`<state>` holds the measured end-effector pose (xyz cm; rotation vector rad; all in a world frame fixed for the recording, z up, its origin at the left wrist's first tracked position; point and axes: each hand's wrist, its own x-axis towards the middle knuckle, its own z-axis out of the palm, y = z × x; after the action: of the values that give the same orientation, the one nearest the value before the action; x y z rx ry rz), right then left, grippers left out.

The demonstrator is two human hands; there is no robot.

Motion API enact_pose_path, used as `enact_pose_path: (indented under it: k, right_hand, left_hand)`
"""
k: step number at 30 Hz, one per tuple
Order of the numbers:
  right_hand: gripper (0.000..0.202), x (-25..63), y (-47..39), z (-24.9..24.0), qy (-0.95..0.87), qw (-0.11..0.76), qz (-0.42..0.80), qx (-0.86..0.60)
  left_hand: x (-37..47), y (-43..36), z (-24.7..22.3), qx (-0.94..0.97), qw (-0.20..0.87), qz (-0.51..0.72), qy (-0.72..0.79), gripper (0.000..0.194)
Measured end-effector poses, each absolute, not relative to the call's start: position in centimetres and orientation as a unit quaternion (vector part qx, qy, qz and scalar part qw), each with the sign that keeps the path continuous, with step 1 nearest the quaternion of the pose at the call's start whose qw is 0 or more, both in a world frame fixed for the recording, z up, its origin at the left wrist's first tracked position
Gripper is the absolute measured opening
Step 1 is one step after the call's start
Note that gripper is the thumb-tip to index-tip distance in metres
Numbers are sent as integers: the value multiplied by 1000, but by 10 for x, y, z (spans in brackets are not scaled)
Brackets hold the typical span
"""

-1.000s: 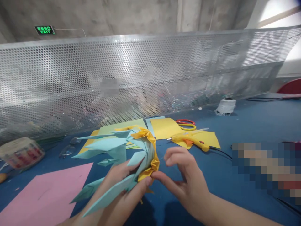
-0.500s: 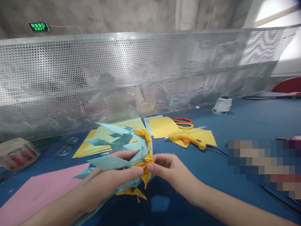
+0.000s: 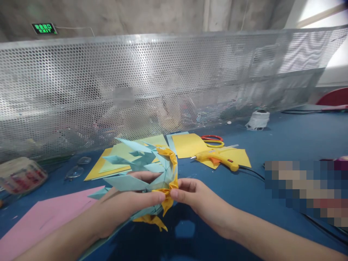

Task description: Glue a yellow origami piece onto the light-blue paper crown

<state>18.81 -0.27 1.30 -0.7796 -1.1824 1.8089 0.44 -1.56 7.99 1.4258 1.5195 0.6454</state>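
Observation:
A folded paper flower point(image 3: 160, 177) with pointed light-blue petals and twisted yellow-orange paper pieces is held up over the blue table. My left hand point(image 3: 136, 199) wraps round its blue part, thumb on top near the yellow edge. My right hand point(image 3: 193, 194) pinches a yellow-orange paper piece point(image 3: 173, 183) at the flower's right side, its thumb tip close to the left thumb. A light-green stem-like strip point(image 3: 104, 241) runs down under my left wrist. Part of the left fingers is hidden behind the petals.
Beyond the hands lie a yellow glue gun point(image 3: 217, 158), red-and-yellow-handled scissors point(image 3: 213, 141) and yellow paper point(image 3: 187, 145). Pink paper point(image 3: 54, 217) is at left, beside a tape roll point(image 3: 23, 175) and glasses point(image 3: 74, 172). A perforated metal screen point(image 3: 163, 72) borders the table; white string point(image 3: 258, 119) stands rear right.
The flower has tilted slightly, its lower yellow tip shifting a little left and up. Both hands keep their hold, and the view has moved slightly.

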Motion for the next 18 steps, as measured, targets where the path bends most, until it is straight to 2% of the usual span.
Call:
enact_pose_path:
  k: [8,14,18]
  right_hand:
    - [35,190,-3,15,-484,399,723,-290]
    - [39,189,-6,17,-487,397,729,-272]
    - [37,188,-7,16,-483,402,727,-277]
  left_hand:
    - [8,-17,87,630,428,243,601,44]
    - [6,-13,89,696,438,213,528,25]
    - [3,-11,86,711,429,211,516,28]
